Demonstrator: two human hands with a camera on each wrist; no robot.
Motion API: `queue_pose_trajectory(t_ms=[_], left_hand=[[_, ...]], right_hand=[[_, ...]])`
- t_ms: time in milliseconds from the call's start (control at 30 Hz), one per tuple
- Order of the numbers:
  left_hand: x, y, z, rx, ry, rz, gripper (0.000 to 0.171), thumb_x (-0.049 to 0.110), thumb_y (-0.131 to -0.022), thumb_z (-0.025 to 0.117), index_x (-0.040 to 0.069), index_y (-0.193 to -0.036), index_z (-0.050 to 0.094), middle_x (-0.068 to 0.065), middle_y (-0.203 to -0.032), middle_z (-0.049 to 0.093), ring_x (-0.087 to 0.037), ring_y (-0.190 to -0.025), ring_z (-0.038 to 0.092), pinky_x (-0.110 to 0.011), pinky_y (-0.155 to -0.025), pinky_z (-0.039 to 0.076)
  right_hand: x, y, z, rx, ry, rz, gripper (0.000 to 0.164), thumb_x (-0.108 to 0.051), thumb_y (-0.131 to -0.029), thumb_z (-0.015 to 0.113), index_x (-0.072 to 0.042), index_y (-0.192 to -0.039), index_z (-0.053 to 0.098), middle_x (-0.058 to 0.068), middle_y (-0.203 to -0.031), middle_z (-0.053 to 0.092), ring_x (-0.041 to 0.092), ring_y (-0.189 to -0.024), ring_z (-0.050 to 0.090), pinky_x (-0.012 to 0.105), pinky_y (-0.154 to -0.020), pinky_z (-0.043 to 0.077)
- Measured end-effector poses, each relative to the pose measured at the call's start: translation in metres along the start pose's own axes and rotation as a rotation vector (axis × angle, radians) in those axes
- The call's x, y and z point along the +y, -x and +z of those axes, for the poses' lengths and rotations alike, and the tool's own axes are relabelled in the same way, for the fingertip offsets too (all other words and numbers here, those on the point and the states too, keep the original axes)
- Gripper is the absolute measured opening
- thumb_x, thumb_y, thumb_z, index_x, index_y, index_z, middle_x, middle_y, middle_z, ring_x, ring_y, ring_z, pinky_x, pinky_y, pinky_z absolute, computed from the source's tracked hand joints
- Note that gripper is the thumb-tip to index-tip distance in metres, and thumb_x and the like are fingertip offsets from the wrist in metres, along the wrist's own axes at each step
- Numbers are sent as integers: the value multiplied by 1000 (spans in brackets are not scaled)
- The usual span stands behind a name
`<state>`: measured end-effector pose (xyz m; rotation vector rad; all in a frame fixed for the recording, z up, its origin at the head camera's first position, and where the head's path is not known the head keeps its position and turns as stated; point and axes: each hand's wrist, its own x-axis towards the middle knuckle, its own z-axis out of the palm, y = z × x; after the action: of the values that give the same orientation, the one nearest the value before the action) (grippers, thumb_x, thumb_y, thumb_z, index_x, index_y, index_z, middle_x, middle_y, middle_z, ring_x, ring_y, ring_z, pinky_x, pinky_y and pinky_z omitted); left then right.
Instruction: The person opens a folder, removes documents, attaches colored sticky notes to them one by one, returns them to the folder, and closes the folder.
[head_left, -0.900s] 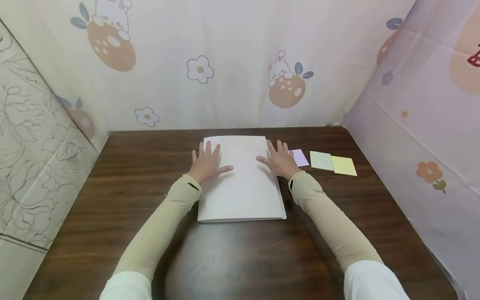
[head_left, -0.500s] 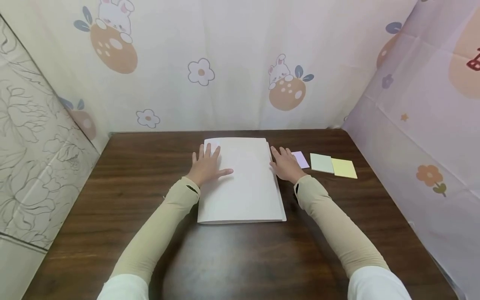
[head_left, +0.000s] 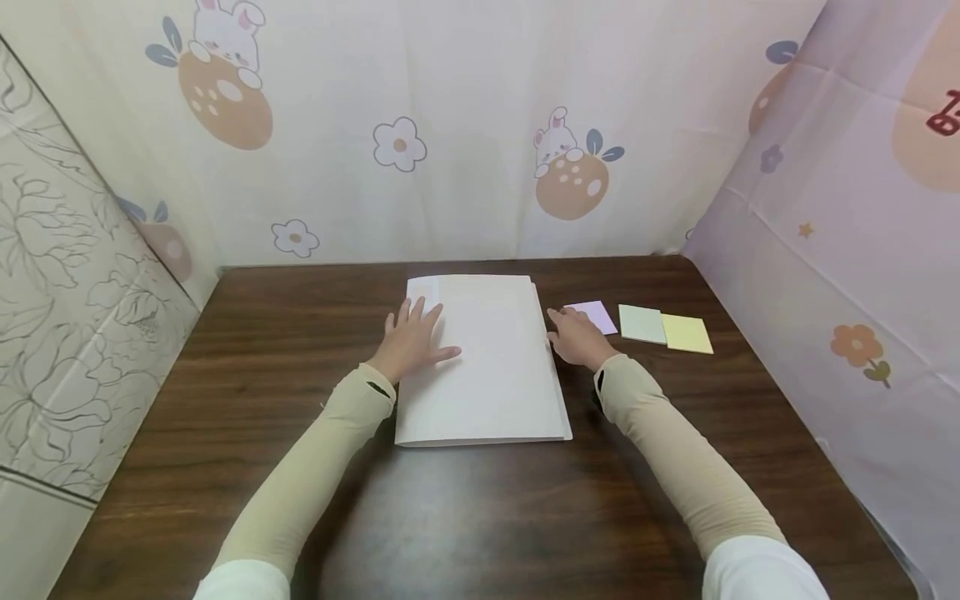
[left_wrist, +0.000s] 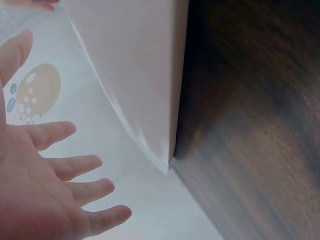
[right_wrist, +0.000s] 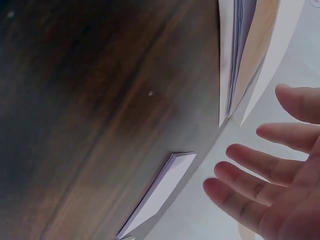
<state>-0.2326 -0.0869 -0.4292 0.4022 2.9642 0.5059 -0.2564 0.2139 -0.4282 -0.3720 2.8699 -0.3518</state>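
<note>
**White folder on the worktop, L hand + R hand both empty rn**

OK so, head view 1st: I'm looking at a person w/ both arms stretched out, beige sleeves down to the wrists. White folder's lying mid-worktop, btwn the hands. L hand is spread wide over its left edge, thumb out across the cover. R hand is just past the right edge, fingers a bit bent, nothing in it. Purple pad is partly hidden behind the R hand's fingers; then the green pad, w/ the yellow pad touching it on the far right. Bunny-print curtain in the bg.

L wrist view: palm + straight fingers, spread, holding nada. Folder's closed edge runs alongside, apart from the fingers afaict.

R wrist view: fingers loosely extended, slight gaps, no grip on anything. The folder's open side shows white, purplish + tan layers. Purple pad lies near it on the worktop, apart from the fingertips.
</note>
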Motion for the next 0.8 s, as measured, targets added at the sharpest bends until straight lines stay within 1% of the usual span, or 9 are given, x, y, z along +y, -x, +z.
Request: queue_pose_trajectory(t_ms=[133,200,367,433,500,600,700,800], left_hand=[[2,6,0,-11,4,16,86,59,-86,62,11,-151,33,-21,-159,24,-45,-149,11,-67,-114,16],[2,9,1,-6,1,32,85,58,-86,63,11,-151,35,-22,-158,26,-46,-148,14,-67,-113,19],[4,12,4,-8,-8,71,83,56,-85,65,9,-148,38,-23,-153,35,-46,-140,31,-64,-108,32],[5,14,5,-15,-2,84,82,55,-85,66,9,-148,39,-23,-151,38,-45,-136,35,-63,-107,34],[6,16,6,-26,10,93,81,53,-86,66,9,-147,40,-22,-149,40,-45,-135,36,-63,-107,34],[8,19,6,-43,19,114,79,51,-86,67,8,-147,41,-21,-146,44,-43,-133,40,-59,-108,36],[10,24,7,-72,16,142,76,49,-87,68,8,-146,43,-21,-142,48,-40,-129,44,-52,-107,40],[13,31,8,-89,0,179,73,48,-86,69,7,-142,47,-20,-138,51,-38,-125,47,-49,-105,43]], right_hand=[[1,1,2,-3,-5,-14,48,-15,-100,48,7,-142,43,34,-145,40,49,-136,37,56,-110,35],[1,2,3,-15,-14,-19,46,-15,-100,49,7,-140,46,34,-143,42,48,-133,42,55,-108,38],[3,3,5,-63,-38,-25,44,-13,-99,50,8,-137,49,30,-139,50,43,-130,47,51,-103,44],[4,4,6,-71,-44,-32,43,-13,-99,51,8,-136,50,28,-138,53,41,-125,52,48,-98,46],[4,5,7,-74,-42,-38,42,-13,-98,52,7,-135,52,27,-136,55,36,-116,58,44,-90,48],[5,6,8,-83,-43,-33,41,-13,-98,53,5,-135,54,26,-135,56,30,-103,59,39,-81,46],[6,6,10,-99,-39,-27,42,-15,-97,54,2,-136,53,24,-137,56,26,-94,59,36,-79,45],[7,5,12,-112,-42,-29,45,-15,-97,56,2,-138,51,25,-138,55,22,-78,54,34,-75,44]])
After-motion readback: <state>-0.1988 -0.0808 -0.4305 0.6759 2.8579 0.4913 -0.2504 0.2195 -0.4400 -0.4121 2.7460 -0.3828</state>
